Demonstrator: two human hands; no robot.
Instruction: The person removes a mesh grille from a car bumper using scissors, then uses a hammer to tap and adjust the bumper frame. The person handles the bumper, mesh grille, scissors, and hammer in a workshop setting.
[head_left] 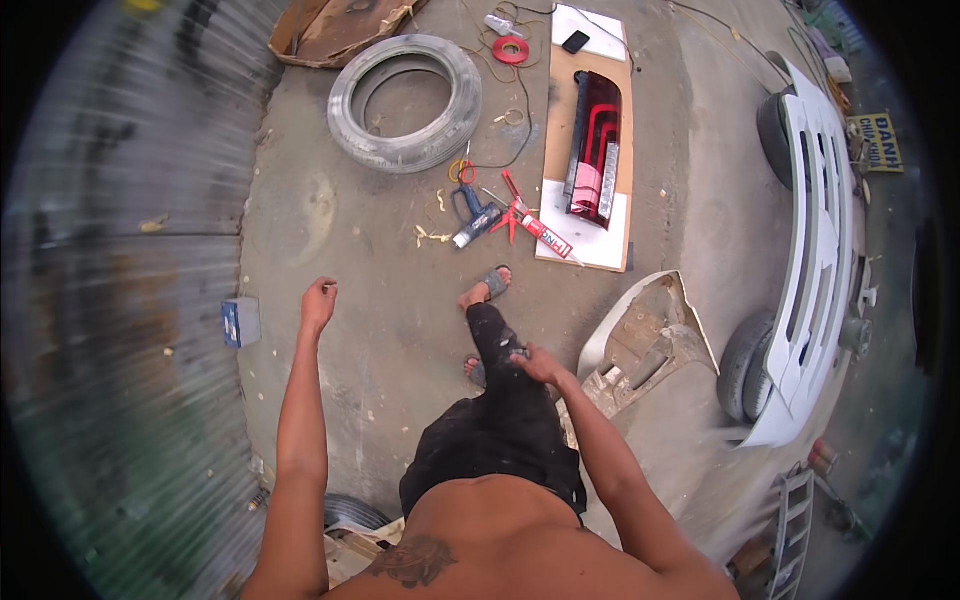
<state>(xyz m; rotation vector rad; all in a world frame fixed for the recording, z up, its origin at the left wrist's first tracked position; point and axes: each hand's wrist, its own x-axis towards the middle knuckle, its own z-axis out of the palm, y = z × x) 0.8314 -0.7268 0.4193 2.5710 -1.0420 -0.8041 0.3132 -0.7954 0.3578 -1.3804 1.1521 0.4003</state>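
Two hands hang empty: left hand (319, 301) loosely curled in air, right hand (535, 363) fingers together on the thigh. Caulk gun (530, 225) lies ahead, long axis slanting, nearer the right hand.

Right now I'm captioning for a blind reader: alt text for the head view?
A person walks across a concrete yard, left hand loosely closed and empty, right hand at the thigh. Ahead lie a tyre, a caulking gun, and a red tail light on cardboard.
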